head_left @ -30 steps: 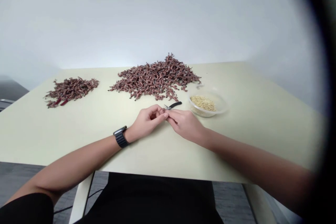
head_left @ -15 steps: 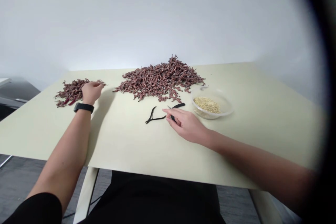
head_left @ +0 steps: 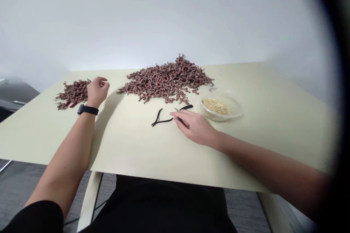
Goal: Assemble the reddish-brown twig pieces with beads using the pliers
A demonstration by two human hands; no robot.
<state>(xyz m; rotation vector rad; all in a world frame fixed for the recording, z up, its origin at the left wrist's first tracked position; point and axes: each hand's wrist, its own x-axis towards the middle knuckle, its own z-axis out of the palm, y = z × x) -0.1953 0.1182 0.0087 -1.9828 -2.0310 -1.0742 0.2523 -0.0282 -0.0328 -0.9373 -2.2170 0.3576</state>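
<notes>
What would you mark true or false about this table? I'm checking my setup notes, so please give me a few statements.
1. A watch is on the right wrist. False: the black-strapped watch is on the left wrist.
2. The clear bowl holds pale granules. True.
3. The right hand holds small black-handled snips. True.
4. The black pliers stand upright in the bowl. False: the black pliers lie on the table, just left of the right hand.
</notes>
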